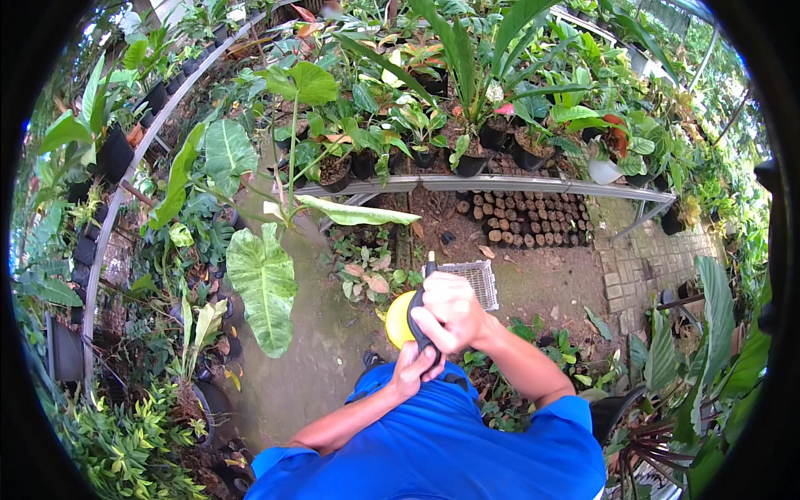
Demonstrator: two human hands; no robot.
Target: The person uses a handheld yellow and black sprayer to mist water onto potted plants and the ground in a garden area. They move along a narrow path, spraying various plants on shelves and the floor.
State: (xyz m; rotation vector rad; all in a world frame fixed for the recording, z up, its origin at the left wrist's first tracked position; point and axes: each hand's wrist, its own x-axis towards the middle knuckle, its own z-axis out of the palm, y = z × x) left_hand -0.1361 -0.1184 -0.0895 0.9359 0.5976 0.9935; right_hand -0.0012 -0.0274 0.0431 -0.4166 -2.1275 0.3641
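My right hand (451, 311) is closed on the upper part of a black-and-yellow hand-held sprayer (400, 320), whose dark neck carries a pale nozzle tip pointing away from me. Lower on the black part, close to my body, my left hand (415, 369) grips it too. The round yellow body shows to the left of my hands; its lower side is hidden. Just beyond my right hand a grey plastic crate (484, 281) stands on the ground. Left of the sprayer hangs a large mottled leaf (262, 290) of a tall potted plant.
A metal-edged bench (500, 183) full of potted plants crosses ahead, with rows of small filled pots (537, 219) beneath it. Another curved bench rail (119, 187) runs along the left. Large-leaved plants (662, 350) crowd the right. Bare ground (312, 337) shows between them.
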